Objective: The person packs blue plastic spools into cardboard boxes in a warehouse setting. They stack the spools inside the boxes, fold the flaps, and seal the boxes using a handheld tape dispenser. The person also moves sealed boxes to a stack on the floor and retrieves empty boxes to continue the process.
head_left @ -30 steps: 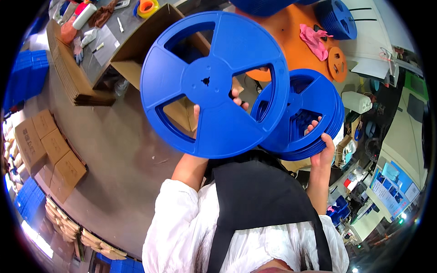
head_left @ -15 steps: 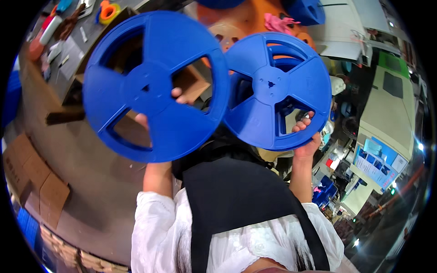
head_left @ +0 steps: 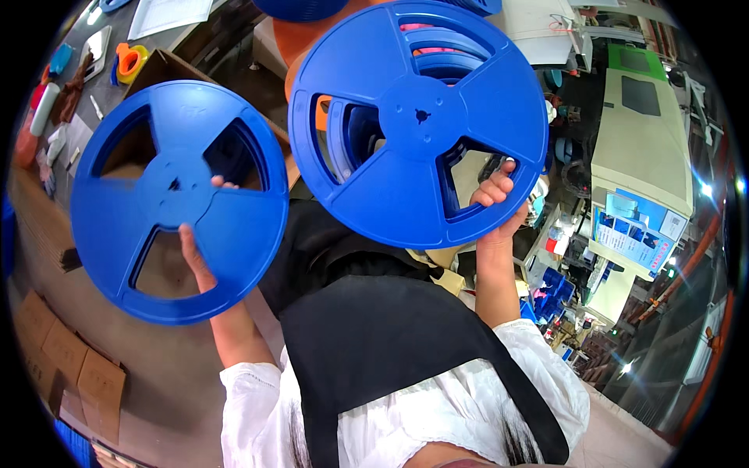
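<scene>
A large blue plastic reel (head_left: 168, 209) with three window cutouts is in my left hand (head_left: 196, 261). The thumb crosses its lower window and fingertips show at the upper right window, the rest hidden behind the disc. My right hand (head_left: 495, 195) grips another blue reel (head_left: 421, 148), higher and closer to the head, fingers curled through the lower right window over the rim. More blue rims show through this reel's windows; whether they belong to the held stack or to reels behind, I cannot tell. The two reels sit side by side, edges close together.
Behind the left reel stands an open cardboard box (head_left: 160, 64) beside a grey table (head_left: 117, 39) with a tape roll (head_left: 131, 62). Flattened cardboard (head_left: 78, 366) lies on the floor at lower left. A beige machine (head_left: 640, 140) with a green top stands at right.
The left reel has moved left and down, away from the head, and tilted slightly. The right reel has risen toward the upper middle and looks larger. Both hands keep their hold.
</scene>
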### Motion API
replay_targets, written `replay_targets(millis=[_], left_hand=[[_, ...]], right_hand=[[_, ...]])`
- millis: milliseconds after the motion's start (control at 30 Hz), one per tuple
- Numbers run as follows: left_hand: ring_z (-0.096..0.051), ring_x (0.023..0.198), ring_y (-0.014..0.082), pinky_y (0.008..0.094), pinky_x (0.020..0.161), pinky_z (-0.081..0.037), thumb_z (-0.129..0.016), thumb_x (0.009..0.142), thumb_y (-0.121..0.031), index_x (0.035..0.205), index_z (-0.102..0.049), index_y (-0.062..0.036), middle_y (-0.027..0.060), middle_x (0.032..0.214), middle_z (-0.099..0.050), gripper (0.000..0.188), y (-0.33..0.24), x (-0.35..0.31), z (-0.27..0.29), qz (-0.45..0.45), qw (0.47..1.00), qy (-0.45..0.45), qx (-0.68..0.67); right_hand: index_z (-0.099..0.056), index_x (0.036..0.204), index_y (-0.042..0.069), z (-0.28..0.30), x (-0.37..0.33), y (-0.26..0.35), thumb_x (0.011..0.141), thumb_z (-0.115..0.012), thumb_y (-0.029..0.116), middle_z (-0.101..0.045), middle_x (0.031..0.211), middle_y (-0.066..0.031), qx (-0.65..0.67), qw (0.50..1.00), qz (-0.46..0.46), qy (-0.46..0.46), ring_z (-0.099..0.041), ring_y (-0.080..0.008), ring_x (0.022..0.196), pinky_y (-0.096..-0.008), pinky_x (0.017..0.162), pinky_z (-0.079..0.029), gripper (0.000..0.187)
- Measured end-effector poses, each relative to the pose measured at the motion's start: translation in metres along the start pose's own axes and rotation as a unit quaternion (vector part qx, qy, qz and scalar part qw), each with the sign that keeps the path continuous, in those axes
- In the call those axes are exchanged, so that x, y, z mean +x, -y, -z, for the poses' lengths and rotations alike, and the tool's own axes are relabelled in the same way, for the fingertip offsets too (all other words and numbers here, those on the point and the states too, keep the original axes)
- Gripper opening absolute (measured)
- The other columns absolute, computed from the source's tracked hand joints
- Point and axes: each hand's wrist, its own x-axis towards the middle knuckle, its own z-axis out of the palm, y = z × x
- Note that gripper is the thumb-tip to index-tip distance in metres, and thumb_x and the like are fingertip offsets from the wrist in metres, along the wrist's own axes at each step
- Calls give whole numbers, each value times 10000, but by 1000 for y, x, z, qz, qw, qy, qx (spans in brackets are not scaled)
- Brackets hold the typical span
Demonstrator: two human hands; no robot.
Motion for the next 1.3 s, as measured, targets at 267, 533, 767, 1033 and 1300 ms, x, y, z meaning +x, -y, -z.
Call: replay_targets(millis=[267,533,767,1033,1300], left_hand=[[-628,999,240,355,869,-521,-668,844,-137,1233,-546,-17,145,1089,-644,425,54,14,-92,46,969,-9,241],[-616,921,149,274,786,-509,-648,871,-265,1206,-576,-51,60,1046,-628,404,83,19,-72,178,955,114,206],[-617,1034,280,412,936,-508,-718,736,-266,1312,-475,-37,171,1149,-612,666,54,18,-47,198,977,50,64],[-581,1080,250,430,1053,-434,-728,726,-557,1356,-417,-79,107,1051,-589,849,59,4,-29,93,979,146,-105],[-564,1093,247,428,1070,-419,-671,794,-580,1413,-324,-79,97,1086,-566,869,57,11,-34,70,972,148,-170]], right_hand=[[-408,1331,-57,-77,7,-68,763,-684,158,-588,1224,-238,-394,910,-125,37,-595,-346,1123,-480,987,-463,667],[-415,1358,-46,-101,3,-105,810,-731,78,-515,1356,-138,-540,807,-183,151,-508,-207,1239,-362,1053,-380,645],[-414,1314,-63,-72,5,-60,838,-677,225,-565,1232,-241,-348,926,-139,-40,-621,-336,1062,-438,951,-486,616],[-445,1313,-29,-34,3,-40,903,-575,215,-598,1213,-187,-337,917,-91,-192,-625,-279,1064,-405,919,-512,494],[-452,1316,-21,-27,2,-46,850,-580,152,-603,1211,-207,-344,902,-96,-242,-623,-301,1074,-420,937,-505,513]])
